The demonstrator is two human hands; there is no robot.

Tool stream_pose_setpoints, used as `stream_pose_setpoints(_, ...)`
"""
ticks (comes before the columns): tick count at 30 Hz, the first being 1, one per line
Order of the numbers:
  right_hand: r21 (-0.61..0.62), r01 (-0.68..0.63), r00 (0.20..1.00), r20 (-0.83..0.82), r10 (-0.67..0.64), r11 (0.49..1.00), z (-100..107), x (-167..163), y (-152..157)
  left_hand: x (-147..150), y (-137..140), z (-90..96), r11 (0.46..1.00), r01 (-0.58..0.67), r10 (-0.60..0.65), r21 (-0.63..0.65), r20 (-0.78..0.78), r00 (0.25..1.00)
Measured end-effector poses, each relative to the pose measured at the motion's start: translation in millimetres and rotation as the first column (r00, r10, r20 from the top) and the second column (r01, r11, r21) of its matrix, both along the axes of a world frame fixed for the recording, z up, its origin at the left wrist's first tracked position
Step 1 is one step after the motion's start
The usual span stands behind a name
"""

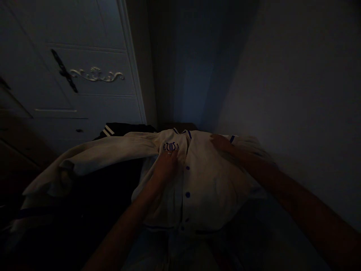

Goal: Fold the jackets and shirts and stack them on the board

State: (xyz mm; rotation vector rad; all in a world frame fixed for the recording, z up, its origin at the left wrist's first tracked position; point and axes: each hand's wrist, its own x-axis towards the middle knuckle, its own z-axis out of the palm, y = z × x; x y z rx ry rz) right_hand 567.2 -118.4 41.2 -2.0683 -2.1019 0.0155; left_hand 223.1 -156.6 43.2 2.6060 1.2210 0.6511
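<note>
A cream button-front jacket [214, 180] with blue buttons, blue trim and an embroidered chest emblem lies spread out before me, its front facing up. One long sleeve [113, 150] stretches off to the left and droops at its end. Just below the emblem [171, 146], my left hand [167, 163] rests on the cloth with its fingers stretched out. Up at the right shoulder, my right hand [222, 143] lies on the fabric, fingers pointing left. Dim light blurs the finger detail of both hands.
A black garment with pale stripes [124, 129] shows behind the left sleeve. Farther left stands a white panelled door [104, 103] with a dark handle [64, 71] and scroll ornament. A plain wall [296, 82] rises on the right. Deep shadow hides the lower left.
</note>
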Motion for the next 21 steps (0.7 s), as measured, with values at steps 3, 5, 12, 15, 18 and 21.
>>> stream_pose_setpoints(3, 0.063, -0.092, 0.995, -0.024, 0.094, 0.994, -7.8, -56.1, 14.6, 10.6, 45.1, 3.5, 0.998, 0.06, -0.058, 0.009, -0.161, 0.985)
stream_pose_setpoints(5, 0.078, -0.2, 0.979, -0.03, 0.203, 0.977, -20.0, -86.1, 14.3, 13.9, 71.9, 0.1, 0.998, 0.059, -0.066, -0.038, -0.242, 0.968)
stream_pose_setpoints(12, -0.002, -0.337, 0.927, -0.173, 0.331, 0.942, -62.8, -91.6, -27.5, -23.4, 142.3, 7.1, 0.988, -0.149, 0.126, -0.038, -0.349, 0.928)
stream_pose_setpoints(15, 0.029, -0.303, 0.911, -0.286, 0.299, 0.953, -61.3, -70.1, -29.9, -45.3, 170.1, 24.6, 0.959, -0.281, 0.251, -0.028, -0.365, 0.896)
stream_pose_setpoints(18, 0.184, -0.121, 0.943, -0.284, 0.171, 0.975, -48.6, -35.2, -11.8, -62.8, 196.1, 38.6, 0.922, -0.379, 0.326, -0.074, -0.375, 0.868)
stream_pose_setpoints(21, 0.228, 0.116, 0.98, -0.183, -0.075, 0.967, -32.1, 16.7, 12.7, -76.5, 218.5, 46.3, 0.895, -0.423, 0.357, -0.141, -0.341, 0.87)
